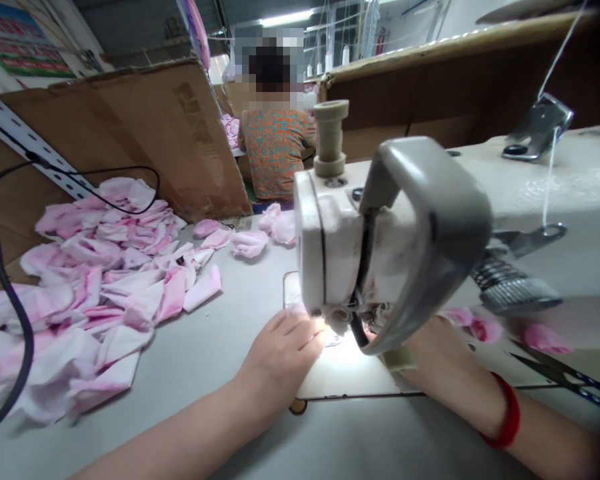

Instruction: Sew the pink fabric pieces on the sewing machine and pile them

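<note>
A white sewing machine stands over the work surface, its lamp lighting the needle area. My left hand lies just left of the needle area, fingers bent together; a bit of pale fabric shows at the fingertips, but the grip is unclear. Behind the machine's grey guard, my right hand reaches toward the needle area from the right, its fingers mostly hidden. A red band circles the right wrist. To the left lies a large heap of pink and white fabric pieces.
Small gathered pink pieces lie behind the left hand. Scissors and more pink pieces are at the right. A black cable hangs at the left. Cardboard panels border the table; a person sits beyond.
</note>
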Demonstrator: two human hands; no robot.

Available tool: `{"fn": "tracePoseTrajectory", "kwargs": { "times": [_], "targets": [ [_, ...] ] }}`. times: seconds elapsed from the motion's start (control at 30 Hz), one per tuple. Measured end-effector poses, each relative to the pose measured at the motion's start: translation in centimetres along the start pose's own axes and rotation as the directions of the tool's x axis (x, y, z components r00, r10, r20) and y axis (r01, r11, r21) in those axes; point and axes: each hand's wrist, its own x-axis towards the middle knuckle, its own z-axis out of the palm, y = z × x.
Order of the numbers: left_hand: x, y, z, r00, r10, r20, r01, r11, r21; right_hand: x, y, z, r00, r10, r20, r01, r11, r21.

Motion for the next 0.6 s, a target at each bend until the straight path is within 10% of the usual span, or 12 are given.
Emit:
{"fn": "tracePoseTrajectory", "kwargs": {
  "times": [0.6],
  "targets": [
    [0.13,-0.74,-0.02,1.000,0.020,0.007,-0.019,0.994,-0.111,0.17,0.62,0.42,0.989,-0.027,-0.149,0.021,0.999,-0.038]
  ]
}}
